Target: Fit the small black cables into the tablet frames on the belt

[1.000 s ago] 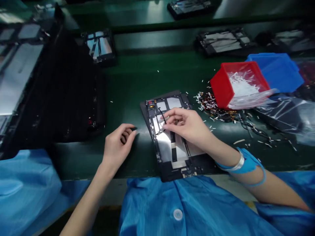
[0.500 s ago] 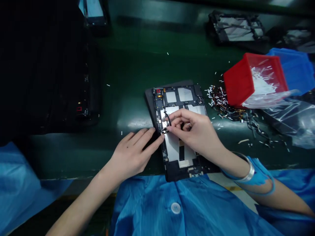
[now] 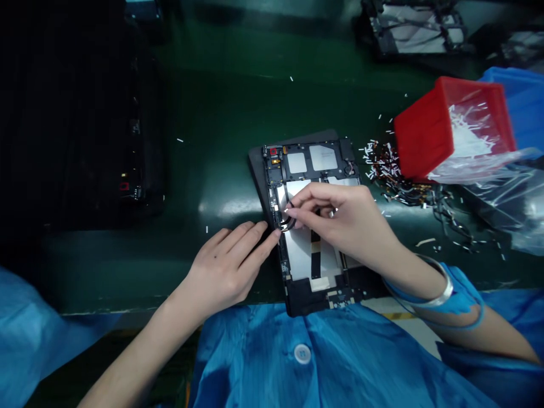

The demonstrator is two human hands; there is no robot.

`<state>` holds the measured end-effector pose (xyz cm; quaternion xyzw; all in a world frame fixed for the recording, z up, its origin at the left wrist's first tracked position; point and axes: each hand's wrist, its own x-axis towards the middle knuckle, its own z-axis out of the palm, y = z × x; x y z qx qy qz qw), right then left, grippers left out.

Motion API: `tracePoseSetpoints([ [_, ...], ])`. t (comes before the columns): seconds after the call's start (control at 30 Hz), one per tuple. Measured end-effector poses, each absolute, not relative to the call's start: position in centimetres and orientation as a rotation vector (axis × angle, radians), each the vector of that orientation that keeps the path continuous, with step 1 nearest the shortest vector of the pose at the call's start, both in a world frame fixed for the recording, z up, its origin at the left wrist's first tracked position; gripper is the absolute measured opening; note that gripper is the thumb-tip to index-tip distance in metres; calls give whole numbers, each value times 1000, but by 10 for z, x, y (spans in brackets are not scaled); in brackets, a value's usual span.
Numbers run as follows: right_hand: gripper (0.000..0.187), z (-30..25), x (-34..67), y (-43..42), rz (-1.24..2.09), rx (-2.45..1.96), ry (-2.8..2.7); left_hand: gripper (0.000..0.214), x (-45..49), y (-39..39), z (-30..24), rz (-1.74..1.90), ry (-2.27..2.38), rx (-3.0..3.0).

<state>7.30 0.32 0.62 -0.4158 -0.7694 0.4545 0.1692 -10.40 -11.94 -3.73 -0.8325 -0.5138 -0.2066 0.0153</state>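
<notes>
An opened tablet chassis with silver plates and a black frame lies in front of me, partly over a dark flat panel. My right hand is above its left half, thumb and forefinger pinched on a thin black cable that curves down to the frame's left side. A small white bit shows at those fingertips. My left hand rests beside the tablet with fingers stretched out, its index fingertip touching the left edge where the cable ends. The other fingers lie on the table near the panel.
To the right, a red bin holds a clear bag of small white pieces, with a blue bin behind. Small wired parts are heaped beside it. Another opened device lies at the back; a dark stack stands left.
My right fingers have shifted slightly, and the cable now bends in a lower, tighter curve by the left edge. My left hand stays at the same edge. The view has shifted a little.
</notes>
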Motion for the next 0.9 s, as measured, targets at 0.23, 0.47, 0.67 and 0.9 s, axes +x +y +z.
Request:
tracePoseSetpoints([
  [0.23,10,2,70,25,1372,-1236,-2171,43,-105,-120,-34,-574,-1520,-2594],
  [0.47,9,1,70,33,1342,-1212,-2274,44,-102,-114,-25,-486,-1487,-2607],
  [0.67,8,-1,70,33,1223,-1155,-2361,43,-100,-104,-23,-399,-1456,-2686],
  [0.9,13,1,70,30,1143,-1142,-2399,42,-101,-101,-27,-421,-1420,-2715],
])
